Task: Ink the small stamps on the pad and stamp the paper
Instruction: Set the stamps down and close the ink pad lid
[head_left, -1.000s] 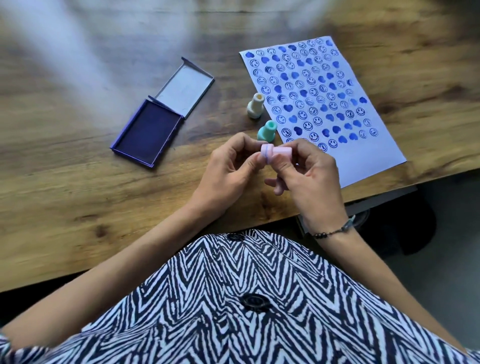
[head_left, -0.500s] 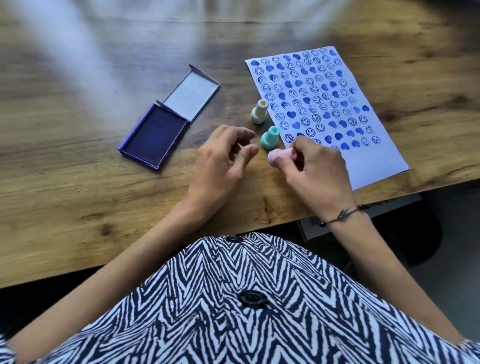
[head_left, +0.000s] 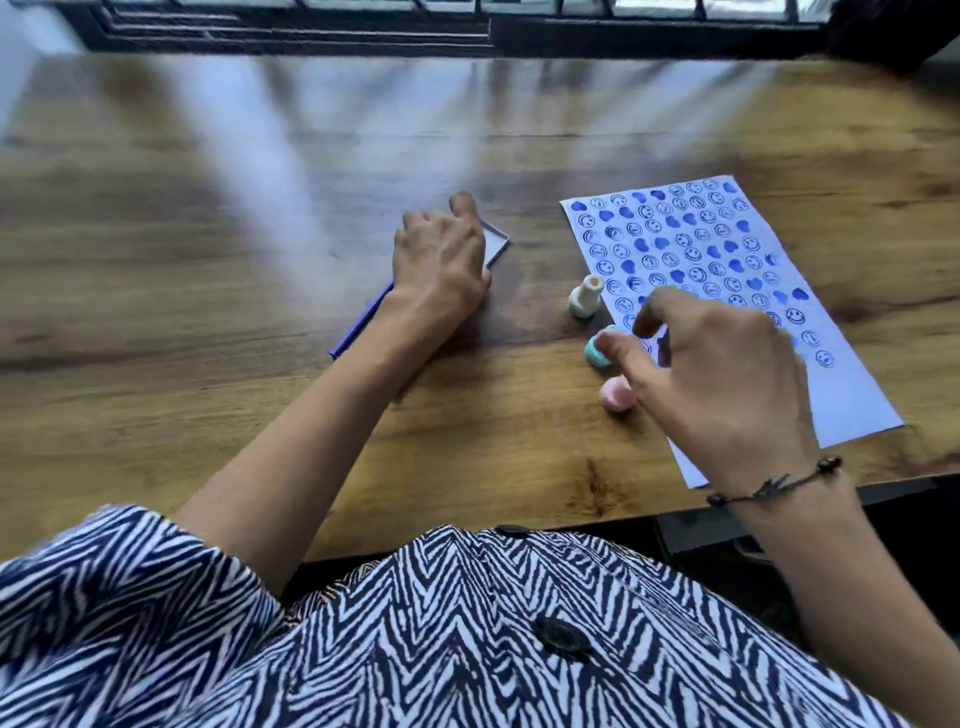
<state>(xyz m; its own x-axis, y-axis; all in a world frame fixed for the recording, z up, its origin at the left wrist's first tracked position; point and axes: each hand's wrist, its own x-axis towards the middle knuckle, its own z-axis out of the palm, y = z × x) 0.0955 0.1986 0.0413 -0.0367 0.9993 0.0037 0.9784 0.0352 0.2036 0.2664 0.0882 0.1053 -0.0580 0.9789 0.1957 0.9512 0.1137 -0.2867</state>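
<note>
My left hand (head_left: 441, 260) lies over the blue ink pad (head_left: 361, 325) and hides most of it. Only the pad's near blue edge and a corner of its open lid (head_left: 498, 241) show. My right hand (head_left: 711, 374) hovers with loosely bent fingers above the paper's near-left edge and holds nothing. Its thumb is just over the teal stamp (head_left: 595, 356). The pink stamp (head_left: 615, 397) lies on the table under that hand. Further back, the cream stamp (head_left: 584, 296) stands upright. The white paper (head_left: 852, 400) is covered with rows of blue smiley and heart prints.
The wooden table (head_left: 208, 260) stretches left and back to a dark window frame (head_left: 291, 31). Its near edge runs just in front of my striped shirt (head_left: 467, 623). A dark beaded bracelet (head_left: 774, 483) sits on my right wrist.
My hands have parted. The right hand set the pink stamp down and let go of it. The left hand moved back and left onto the ink pad. The camera tilted up.
</note>
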